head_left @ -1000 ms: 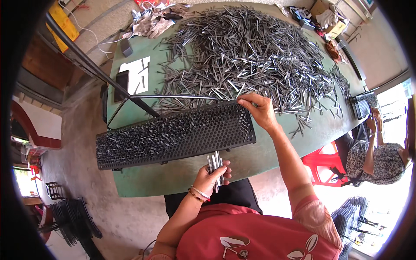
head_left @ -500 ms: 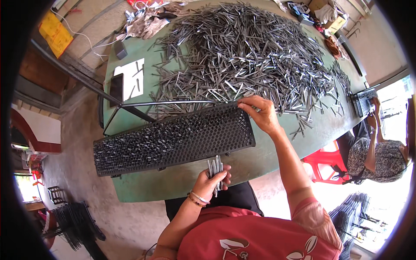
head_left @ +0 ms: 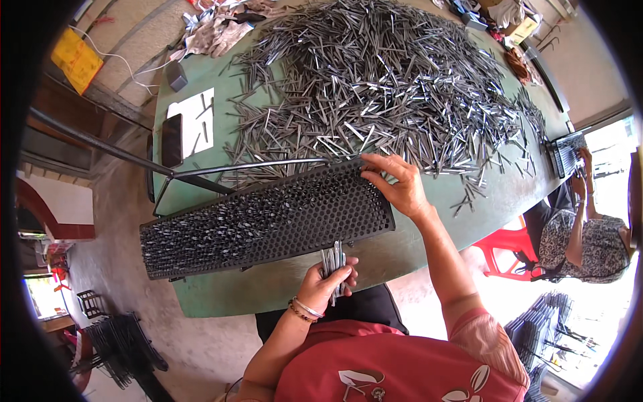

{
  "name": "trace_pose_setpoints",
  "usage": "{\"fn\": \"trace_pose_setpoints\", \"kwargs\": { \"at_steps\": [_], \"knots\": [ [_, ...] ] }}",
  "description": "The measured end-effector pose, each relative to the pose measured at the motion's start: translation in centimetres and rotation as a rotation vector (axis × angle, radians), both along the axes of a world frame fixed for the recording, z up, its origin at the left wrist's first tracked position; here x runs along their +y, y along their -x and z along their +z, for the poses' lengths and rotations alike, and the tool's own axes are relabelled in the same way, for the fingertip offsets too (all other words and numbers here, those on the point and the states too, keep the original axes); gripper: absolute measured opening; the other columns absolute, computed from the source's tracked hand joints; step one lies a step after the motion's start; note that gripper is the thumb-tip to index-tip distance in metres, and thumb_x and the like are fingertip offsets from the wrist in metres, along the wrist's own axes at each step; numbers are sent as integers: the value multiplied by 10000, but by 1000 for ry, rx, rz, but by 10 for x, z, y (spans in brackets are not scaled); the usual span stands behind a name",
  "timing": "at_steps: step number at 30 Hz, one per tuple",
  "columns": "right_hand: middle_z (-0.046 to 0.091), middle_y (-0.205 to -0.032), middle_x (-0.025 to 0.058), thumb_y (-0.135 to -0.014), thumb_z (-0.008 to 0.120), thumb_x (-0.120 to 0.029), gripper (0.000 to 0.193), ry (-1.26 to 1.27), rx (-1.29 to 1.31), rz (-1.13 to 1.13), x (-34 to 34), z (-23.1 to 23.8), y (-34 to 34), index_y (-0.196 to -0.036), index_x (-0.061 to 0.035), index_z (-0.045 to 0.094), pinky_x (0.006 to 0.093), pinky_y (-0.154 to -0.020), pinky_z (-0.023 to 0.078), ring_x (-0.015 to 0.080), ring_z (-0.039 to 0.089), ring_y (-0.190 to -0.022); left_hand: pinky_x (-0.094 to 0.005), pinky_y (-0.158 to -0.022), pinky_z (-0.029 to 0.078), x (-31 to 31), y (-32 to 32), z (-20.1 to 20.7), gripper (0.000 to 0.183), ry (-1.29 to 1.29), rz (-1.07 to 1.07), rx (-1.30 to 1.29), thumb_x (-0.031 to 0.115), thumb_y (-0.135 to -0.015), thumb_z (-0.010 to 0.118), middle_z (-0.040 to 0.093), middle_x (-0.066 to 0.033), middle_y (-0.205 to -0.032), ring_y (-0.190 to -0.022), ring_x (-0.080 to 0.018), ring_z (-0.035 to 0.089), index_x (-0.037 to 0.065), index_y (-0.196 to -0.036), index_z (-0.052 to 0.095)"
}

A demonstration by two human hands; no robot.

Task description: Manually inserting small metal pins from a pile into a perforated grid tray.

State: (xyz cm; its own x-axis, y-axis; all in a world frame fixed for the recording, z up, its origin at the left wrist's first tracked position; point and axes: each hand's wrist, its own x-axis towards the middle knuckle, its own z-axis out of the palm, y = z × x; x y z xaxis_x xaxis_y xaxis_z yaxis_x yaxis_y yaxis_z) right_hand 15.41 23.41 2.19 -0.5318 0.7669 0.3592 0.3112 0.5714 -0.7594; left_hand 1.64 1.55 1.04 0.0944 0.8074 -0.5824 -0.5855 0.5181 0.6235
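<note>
A long black perforated rack (head_left: 341,216) lies slantwise at the near edge of the table. Thin metal strips (head_left: 201,242) stand in the holes of its left and middle parts, while the holes toward its right end show bare. My right hand (head_left: 404,187) is over the rack's upper right, thumb and fingers pinched at the holes; whatever they grip is too small to make out. Just below the rack's lower edge, my left hand (head_left: 321,285) is closed round a bundle of metal strips (head_left: 332,258), their ends pointing up.
A large heap of loose metal strips (head_left: 375,87) covers much of the green table (head_left: 228,295). At the left are a dark phone (head_left: 172,141), white paper (head_left: 204,137) and a black metal bar (head_left: 261,163). Another person (head_left: 583,241) works at a similar rack (head_left: 566,151) at the right.
My right hand has shifted slightly left and down along the rack. The rack's left end sits a little lower in view. My left hand keeps its bundle in nearly the same place.
</note>
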Motion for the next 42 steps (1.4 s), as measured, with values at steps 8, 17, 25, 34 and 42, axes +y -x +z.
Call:
{"fn": "trace_pose_setpoints", "kwargs": {
  "at_steps": [8,17,25,34,42],
  "knots": [
    [640,-955,93,-759,684,-25,254,-265,-41,170,1,0,0,-1012,-46,671,333,-734,486,244,597,-848,-261,-577,493,-3,-4,2,237,-21,-1,18,129,-900,575,609,-57,-848,-735,-135,596,-11,-1091,591],
    [619,-966,89,-789,652,-54,254,-376,-213,168,-2,11,-3,-1043,-48,650,353,-779,476,267,583,-881,-257,-580,495,-10,-9,10,251,-52,0,23,120,-901,568,614,-60,-859,-749,-131,598,-19,-1109,585],
    [633,-878,101,-823,673,-121,173,179,6,241,-57,41,-23,-955,-10,675,326,-702,486,217,614,-805,-273,-603,515,-6,-11,18,236,-180,66,-19,113,-906,560,631,-73,-887,-773,-138,610,-21,-1099,586],
    [629,-853,64,-887,619,-117,166,958,201,322,-102,37,-29,-914,45,639,243,-637,475,106,585,-745,-294,-655,547,0,-23,29,197,-250,45,40,124,-916,557,652,-95,-919,-801,-165,640,-9,-1058,586],
    [622,-831,30,-893,598,-83,126,471,390,-148,-53,39,-26,-953,28,600,224,-638,467,89,569,-718,-281,-602,508,4,-7,12,213,-137,72,18,127,-918,538,637,-92,-866,-728,-159,616,-17,-1068,588]
  ]
}}
